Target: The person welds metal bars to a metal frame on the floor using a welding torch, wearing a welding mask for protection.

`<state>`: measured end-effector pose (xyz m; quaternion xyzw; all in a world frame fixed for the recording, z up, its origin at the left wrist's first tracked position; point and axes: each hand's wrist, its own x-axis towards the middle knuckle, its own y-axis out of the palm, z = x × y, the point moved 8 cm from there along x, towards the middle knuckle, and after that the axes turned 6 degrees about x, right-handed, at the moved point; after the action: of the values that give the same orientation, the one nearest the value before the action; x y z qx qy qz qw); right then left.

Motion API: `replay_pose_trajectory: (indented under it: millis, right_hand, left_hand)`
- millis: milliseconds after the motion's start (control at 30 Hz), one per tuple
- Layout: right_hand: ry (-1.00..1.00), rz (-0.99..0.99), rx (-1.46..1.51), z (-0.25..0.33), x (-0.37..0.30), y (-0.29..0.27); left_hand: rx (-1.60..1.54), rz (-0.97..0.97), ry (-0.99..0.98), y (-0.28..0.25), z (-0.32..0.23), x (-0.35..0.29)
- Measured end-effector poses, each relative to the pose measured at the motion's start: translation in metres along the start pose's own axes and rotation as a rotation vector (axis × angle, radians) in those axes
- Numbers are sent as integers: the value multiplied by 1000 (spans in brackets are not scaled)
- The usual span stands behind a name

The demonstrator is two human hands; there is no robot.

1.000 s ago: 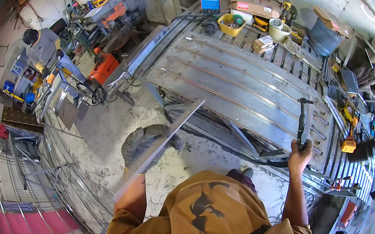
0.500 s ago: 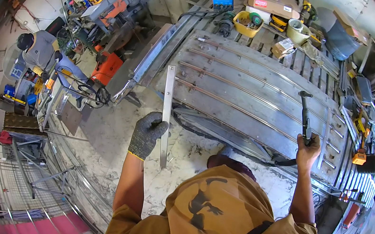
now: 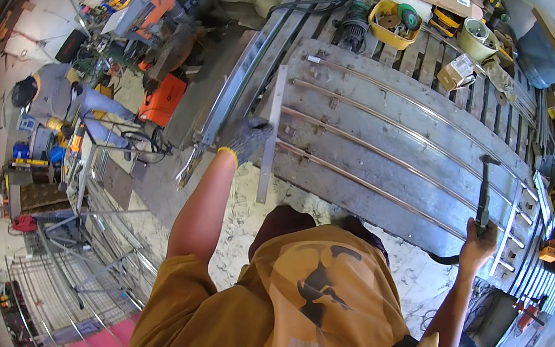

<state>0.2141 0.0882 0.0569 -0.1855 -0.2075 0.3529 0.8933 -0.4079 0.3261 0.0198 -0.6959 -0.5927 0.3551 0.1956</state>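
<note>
Gripping flat grey metal strip (image 3: 267,165) mid-frame, dark-gloved left hand (image 3: 252,138) had fingers closed — bare right hand (image 3: 480,243), right side of frame, wrapped fingers round black bent-neck torch (image 3: 484,194).

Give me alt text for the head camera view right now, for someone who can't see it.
A gloved left hand holds a flat metal strip beside the left ends of four thin metal rods on a steel table; the bare right hand grips a black, bent-necked torch.

Slatted bench (image 3: 412,65), grey sheet (image 3: 364,166) atop it bearing four thin rods (image 3: 308,156), yellow tub (image 3: 389,39) on the slats.
</note>
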Motion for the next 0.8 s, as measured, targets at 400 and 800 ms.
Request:
replay_pose_trajectory:
  millis: [400, 800]
  right_hand:
    - [216, -495, -232, 53, -178, -53]
    - [364, -555, -115, 117, -241, -26]
  left_hand:
    - [466, 234, 159, 76, 28, 197]
    - [657, 304, 228, 94, 14, 212]
